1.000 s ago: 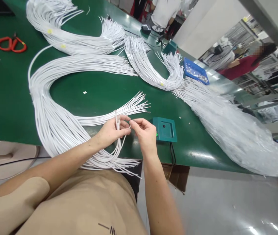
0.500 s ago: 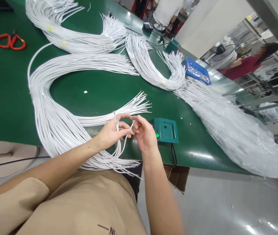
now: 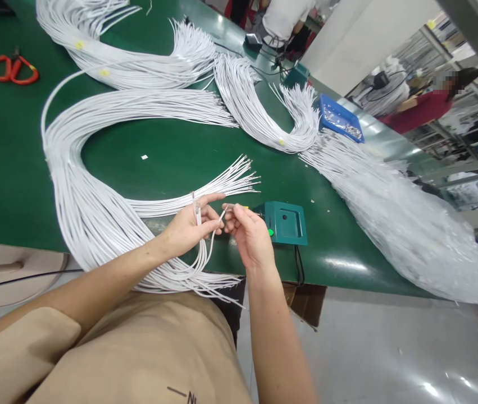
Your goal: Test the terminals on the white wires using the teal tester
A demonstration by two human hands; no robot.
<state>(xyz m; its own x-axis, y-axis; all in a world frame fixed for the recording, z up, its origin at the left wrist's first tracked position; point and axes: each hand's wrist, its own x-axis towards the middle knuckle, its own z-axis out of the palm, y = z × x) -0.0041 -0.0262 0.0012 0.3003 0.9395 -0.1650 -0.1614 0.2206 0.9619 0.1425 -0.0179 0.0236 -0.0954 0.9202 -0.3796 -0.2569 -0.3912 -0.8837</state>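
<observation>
1. Left hand [image 3: 186,229]: closed in a pinch on a small bunch of white wires [image 3: 197,213]. Their ends stand upright above the fingers, and the forefinger is stretched out. The grip matches the earlier frames.
2. Right hand [image 3: 250,237]: thumb and forefinger are narrowed on the tip of a single wire [image 3: 215,233], which hangs down to join the bunch.
3. Change: half a second ago the right fingertips were raised against the left forefinger. They now sit slightly lower, with a small gap between the two.
4. Green box [image 3: 286,223]: on the green table [image 3: 7,168], just beside the right hand, unmoved.
5. Large wire loop [image 3: 74,185]: lies on the table, its fanned ends just beyond the hands.
6. Periphery: red scissors [image 3: 9,68], blue tray [image 3: 340,120].
</observation>
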